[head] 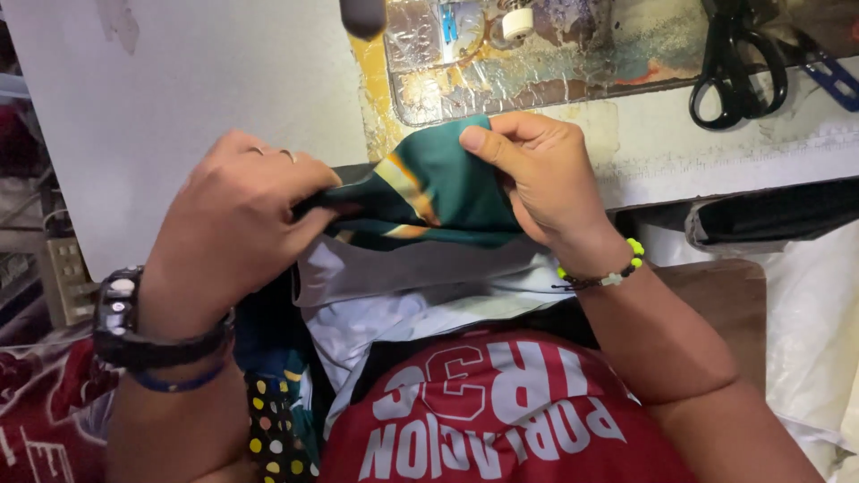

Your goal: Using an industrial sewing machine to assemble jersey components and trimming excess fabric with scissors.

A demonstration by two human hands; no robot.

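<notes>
Your hands work at the table's (224,80) near edge, mid-frame, with bare white top open at upper left. Your left hand (237,215) clenches one end of the green cloth (438,192); your right hand (537,174) pinches the other. The cloth's length runs left to right. Scissors (734,63) lie at upper right, well apart.

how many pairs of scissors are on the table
1 for certain: black scissors lie at the table's far right edge, beyond the right hand. A blue-handled tool beside them is cut off by the frame and may be a second pair.
</notes>
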